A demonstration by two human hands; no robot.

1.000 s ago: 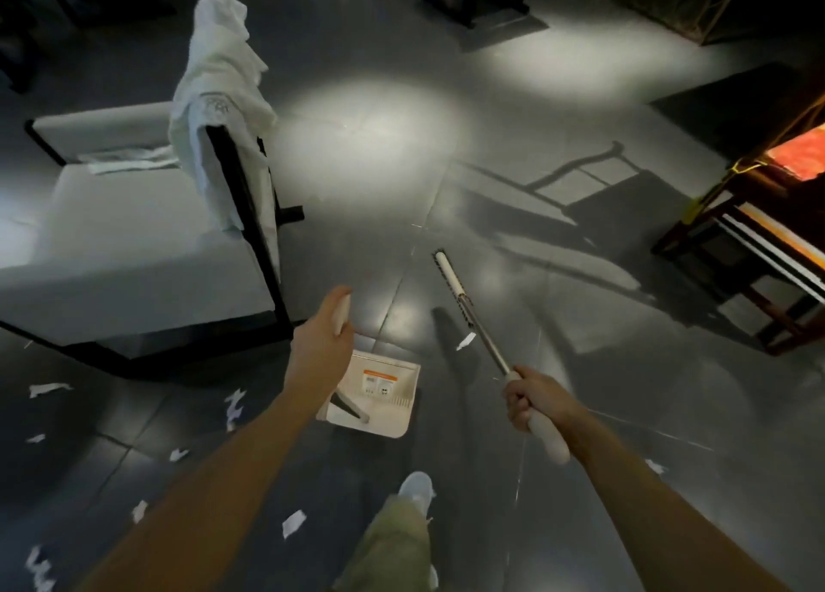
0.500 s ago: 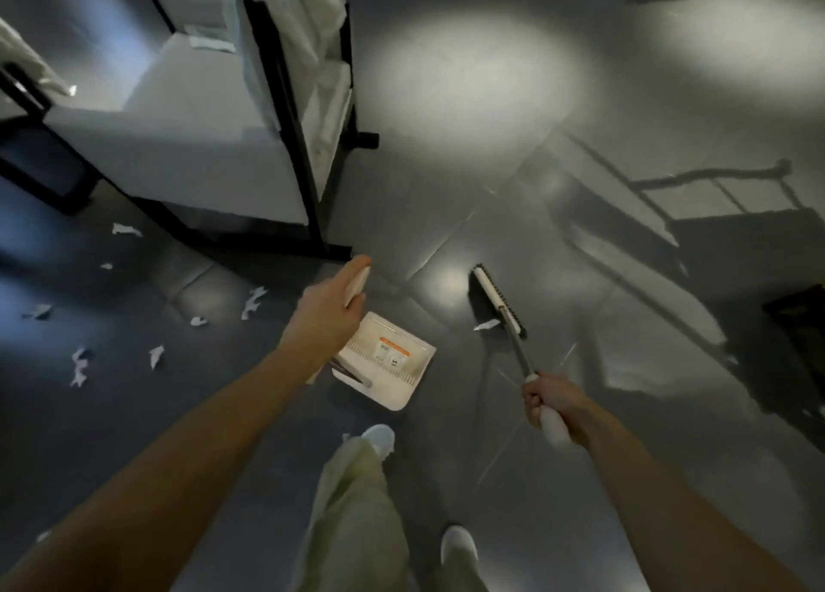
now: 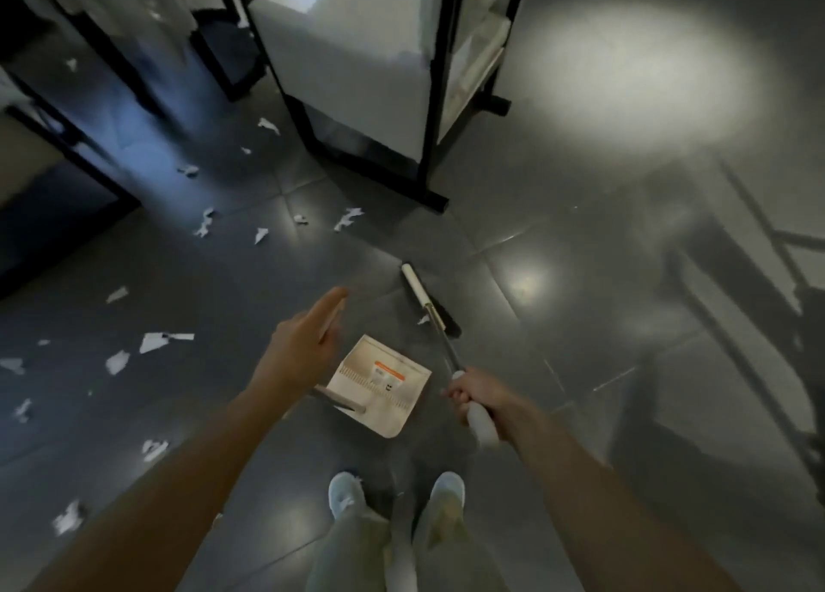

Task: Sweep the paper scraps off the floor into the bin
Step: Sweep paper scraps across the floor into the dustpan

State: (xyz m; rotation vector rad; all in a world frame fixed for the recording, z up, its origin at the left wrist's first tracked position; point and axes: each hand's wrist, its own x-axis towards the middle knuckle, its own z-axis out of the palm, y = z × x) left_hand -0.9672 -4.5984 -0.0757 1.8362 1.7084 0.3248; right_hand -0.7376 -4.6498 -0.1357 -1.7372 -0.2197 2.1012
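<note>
Paper scraps [image 3: 156, 341]: strewn on the floor left of and beyond the dustpan [image 3: 393, 413]; unswept.
Left hand [image 3: 303, 346]: wrapped round the dustpan's upright handle, judged to steady the pan for loading.
Dustpan label: orange strip; print illegible.
Broom [image 3: 422, 294]: head grounded just right of the dustpan, one scrap touching it.
Right hand [image 3: 473, 393]: clenched on the broom grip.
Bin: not visible.

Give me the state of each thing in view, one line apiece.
Left hand: grips the top of the dustpan's handle.
Right hand: grips the broom's handle.
Broom: head down by the floor, ahead of the dustpan.
Dustpan: low by the feet, no scraps seen inside.
Paper scraps: scattered on the floor, unswept.
</note>
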